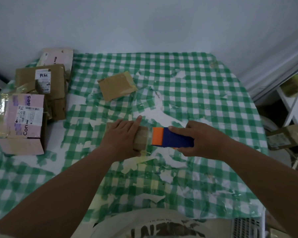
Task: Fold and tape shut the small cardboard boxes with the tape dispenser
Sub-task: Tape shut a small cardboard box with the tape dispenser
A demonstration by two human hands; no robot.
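A small brown cardboard box (142, 138) lies mid-table on the green checked cloth. My left hand (121, 137) rests flat on top of it, fingers straight, the index finger pointing past its far edge. Just right of the box, my right hand (199, 139) grips a blue and orange tape dispenser (170, 139). The orange front of the dispenser touches the box's right end, where clear tape shows. Much of the box is hidden under my left hand.
A flat brown box (117, 87) lies farther back at centre. Larger pink and brown labelled boxes (22, 122) are stacked along the left edge. The torn tablecloth (205, 86) covers the table. More cardboard (286, 138) and white furniture (292, 100) stand off the right side.
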